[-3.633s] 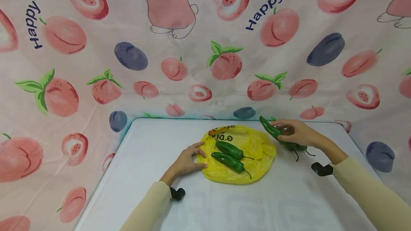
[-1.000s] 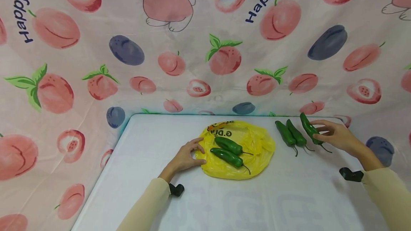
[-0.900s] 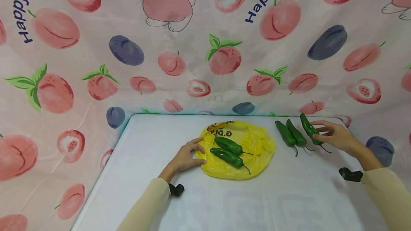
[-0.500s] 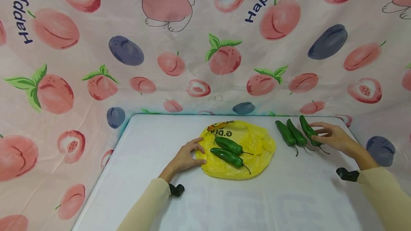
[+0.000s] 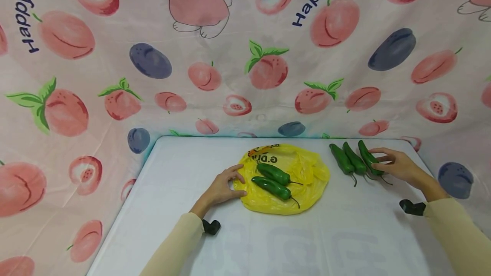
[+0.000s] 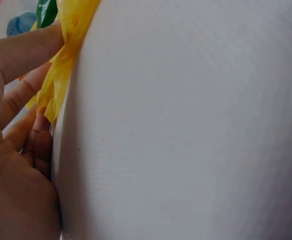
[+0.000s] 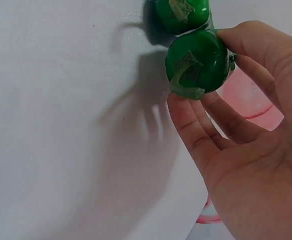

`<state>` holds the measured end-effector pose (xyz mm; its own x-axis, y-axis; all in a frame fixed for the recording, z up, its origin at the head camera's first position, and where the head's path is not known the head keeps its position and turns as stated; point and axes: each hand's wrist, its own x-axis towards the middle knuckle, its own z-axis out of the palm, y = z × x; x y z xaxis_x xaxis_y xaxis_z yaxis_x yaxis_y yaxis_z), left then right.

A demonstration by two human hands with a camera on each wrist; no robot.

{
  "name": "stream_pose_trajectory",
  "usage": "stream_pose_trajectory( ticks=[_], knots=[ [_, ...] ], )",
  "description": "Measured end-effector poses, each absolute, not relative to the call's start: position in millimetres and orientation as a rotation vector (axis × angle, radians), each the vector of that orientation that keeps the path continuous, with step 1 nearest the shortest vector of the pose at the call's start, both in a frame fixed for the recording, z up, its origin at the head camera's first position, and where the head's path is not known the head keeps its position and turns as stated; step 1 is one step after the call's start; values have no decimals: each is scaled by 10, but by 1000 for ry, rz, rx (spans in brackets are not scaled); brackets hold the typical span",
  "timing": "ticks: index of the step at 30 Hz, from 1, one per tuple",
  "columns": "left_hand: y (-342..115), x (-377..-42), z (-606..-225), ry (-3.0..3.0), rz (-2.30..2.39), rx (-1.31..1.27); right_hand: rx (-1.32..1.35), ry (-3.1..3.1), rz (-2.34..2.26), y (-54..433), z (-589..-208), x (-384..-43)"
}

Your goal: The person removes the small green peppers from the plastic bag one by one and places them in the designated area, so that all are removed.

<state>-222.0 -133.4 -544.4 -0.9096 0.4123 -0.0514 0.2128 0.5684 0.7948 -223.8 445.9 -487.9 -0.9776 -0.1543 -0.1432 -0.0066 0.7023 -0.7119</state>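
1. The background is covered by pale pink fabric (image 5: 230,54) printed with fruit.
2. A white table (image 5: 287,242) is set before it.
3. A crumpled yellow plastic bag (image 5: 307,169) is spread there.
4. Its left edge is touched by the left hand (image 5: 220,188), thumb and fingers apart.
5. Between thumb and fingertips of the right hand (image 5: 400,167), a long glossy green pepper (image 5: 366,154) is pinched.
6. Two matching peppers (image 5: 341,159) are lined up just left of it; two more peppers (image 5: 271,188) are borne by the bag.
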Motion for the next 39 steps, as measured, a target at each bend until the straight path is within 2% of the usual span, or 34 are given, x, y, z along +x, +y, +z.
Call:
stream_pose_trajectory(
  ticks=[39],
  knots=[
    [-1344, -2222, -5443, 2585, 1250, 565, -103, 2661, -1102, 4455, -5006, -2312]
  ],
)
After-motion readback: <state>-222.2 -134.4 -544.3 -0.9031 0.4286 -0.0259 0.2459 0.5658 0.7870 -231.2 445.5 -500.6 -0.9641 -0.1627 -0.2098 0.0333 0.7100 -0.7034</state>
